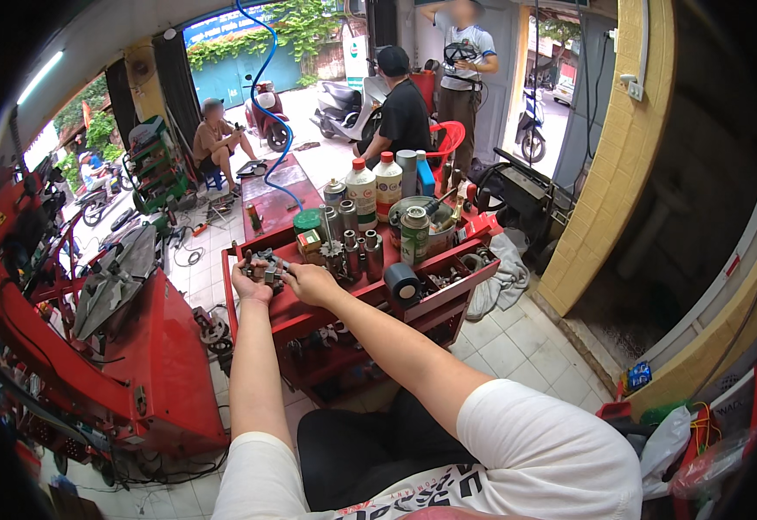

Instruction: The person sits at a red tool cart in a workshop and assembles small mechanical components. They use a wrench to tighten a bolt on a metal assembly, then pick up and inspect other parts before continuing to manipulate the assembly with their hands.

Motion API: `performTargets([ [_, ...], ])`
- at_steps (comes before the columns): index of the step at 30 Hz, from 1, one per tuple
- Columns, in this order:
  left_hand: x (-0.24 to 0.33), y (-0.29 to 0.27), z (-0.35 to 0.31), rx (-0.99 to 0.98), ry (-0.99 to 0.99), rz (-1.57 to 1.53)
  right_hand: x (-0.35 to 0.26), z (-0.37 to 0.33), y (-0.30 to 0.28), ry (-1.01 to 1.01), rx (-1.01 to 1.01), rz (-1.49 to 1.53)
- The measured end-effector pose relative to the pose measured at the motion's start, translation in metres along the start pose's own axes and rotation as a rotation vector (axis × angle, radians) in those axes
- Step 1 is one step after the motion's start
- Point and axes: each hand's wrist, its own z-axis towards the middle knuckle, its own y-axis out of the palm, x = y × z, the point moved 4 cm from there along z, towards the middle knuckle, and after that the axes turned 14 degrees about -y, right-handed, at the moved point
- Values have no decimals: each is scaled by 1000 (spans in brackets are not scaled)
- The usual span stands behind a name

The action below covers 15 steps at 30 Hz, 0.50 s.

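Observation:
Over the left end of a red tool cart point(287, 314), my left hand point(252, 288) is turned palm up, its fingers curled around several small metal parts point(266, 268). They look grey and blocky, but their exact kind is too small to make out. My right hand point(311, 286) meets it from the right, thumb and fingers closed on a grey metal piece point(272, 275) of that bunch. Just beyond my right hand stand upright metal sockets point(352, 253), a small box point(310, 243) and a green-lidded tub point(307, 220).
White bottles with red caps point(361, 192), a green spray can point(414, 236), a metal pot point(439, 227) and a dark roll point(402, 282) crowd the cart. A blue air hose point(276, 113) hangs beyond. A red machine point(166, 364) stands left. Several people and scooters are farther off.

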Motion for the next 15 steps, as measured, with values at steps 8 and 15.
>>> performTargets([
  [8, -3, 11, -4, -21, 2, -2, 10, 1, 6, -45, -44, -68],
  [15, 1, 5, -7, -32, 9, -54, -12, -4, -2, -144, 116, -95],
])
